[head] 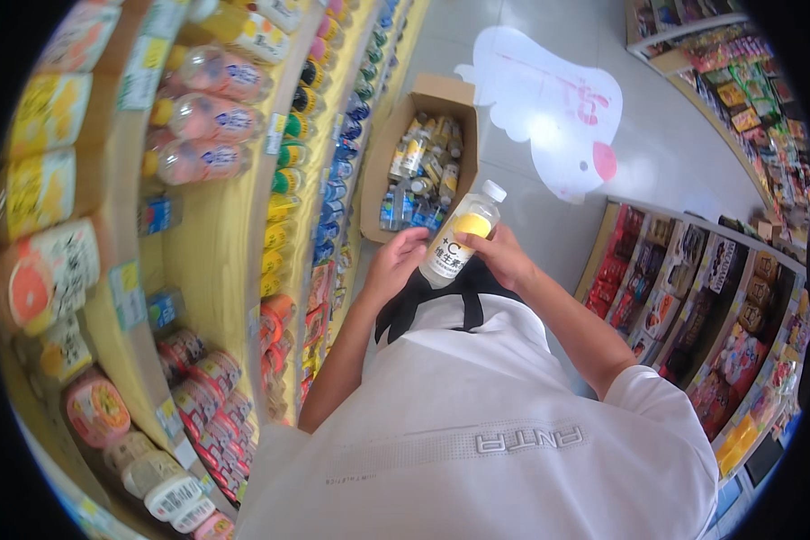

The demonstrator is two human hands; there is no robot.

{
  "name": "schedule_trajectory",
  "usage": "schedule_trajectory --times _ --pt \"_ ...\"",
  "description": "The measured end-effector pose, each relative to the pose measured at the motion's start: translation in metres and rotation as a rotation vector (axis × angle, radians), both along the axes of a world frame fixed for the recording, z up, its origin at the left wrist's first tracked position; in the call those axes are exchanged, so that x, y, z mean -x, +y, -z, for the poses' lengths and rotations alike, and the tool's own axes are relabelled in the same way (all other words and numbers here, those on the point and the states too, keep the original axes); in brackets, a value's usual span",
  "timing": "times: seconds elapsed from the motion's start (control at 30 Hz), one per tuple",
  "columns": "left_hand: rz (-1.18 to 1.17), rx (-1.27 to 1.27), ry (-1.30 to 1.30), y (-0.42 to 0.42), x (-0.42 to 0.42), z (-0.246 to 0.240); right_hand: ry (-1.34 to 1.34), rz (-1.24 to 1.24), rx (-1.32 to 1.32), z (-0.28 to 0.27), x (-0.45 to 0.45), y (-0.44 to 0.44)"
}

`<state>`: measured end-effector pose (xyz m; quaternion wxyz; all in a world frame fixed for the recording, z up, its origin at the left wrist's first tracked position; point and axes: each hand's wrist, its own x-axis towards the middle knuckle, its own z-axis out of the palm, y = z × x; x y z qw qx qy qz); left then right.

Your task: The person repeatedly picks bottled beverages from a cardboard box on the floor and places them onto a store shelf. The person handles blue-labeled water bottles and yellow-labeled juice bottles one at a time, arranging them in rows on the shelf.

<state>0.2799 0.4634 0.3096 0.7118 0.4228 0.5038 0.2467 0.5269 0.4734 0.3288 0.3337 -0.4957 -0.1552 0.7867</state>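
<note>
My right hand grips a clear plastic drink bottle with a white cap and a white and yellow label that bears writing. The bottle tilts in front of my waist, cap away from me. Just left of it is my left hand, fingers apart and slightly curled, holding nothing. Beyond both hands, an open cardboard box stands on the floor. It holds several bottles with yellow and white labels and several with blue labels, lying and standing in a jumble.
Tall shelves on my left carry pink drink bottles, cartons, green-capped bottles and red cups. At right, a low shelf unit holds packaged snacks. The tiled floor bears a white animal-shaped sticker.
</note>
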Motion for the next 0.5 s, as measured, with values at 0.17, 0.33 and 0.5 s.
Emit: schedule_trajectory --times 0.17,0.33,0.5 --pt "0.158 -0.068 0.016 0.015 -0.005 -0.078 0.065 -0.075 -0.094 -0.047 0.013 0.015" --pt "0.052 -0.203 0.126 0.003 0.003 -0.122 0.12 -0.179 -0.206 -0.084 0.028 0.026" --pt "-0.109 -0.321 0.274 -0.013 0.007 -0.144 0.116 -0.217 -0.479 -0.12 0.052 0.026"
